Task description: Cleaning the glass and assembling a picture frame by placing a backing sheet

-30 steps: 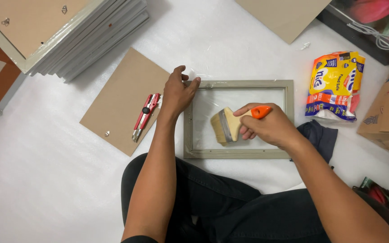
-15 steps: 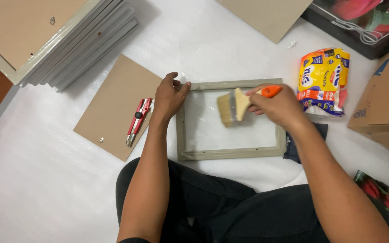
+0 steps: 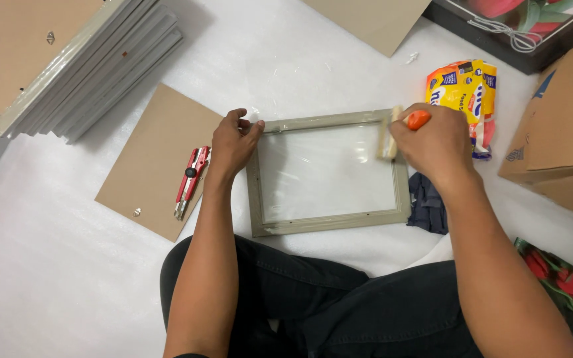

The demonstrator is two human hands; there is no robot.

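Observation:
A grey-green picture frame lies face down on the white floor sheet, its glass showing. My left hand rests on the frame's top left corner and holds it down. My right hand grips a paintbrush with an orange handle; its pale bristles touch the glass at the frame's top right corner.
A brown backing board lies left of the frame, with a red utility knife on its edge. A stack of frames sits top left. A yellow packet, a dark cloth and a cardboard box are on the right.
My right hand has swept the brush from the middle of the glass up and right to the frame's top right corner. My left hand has stayed on the top left corner.

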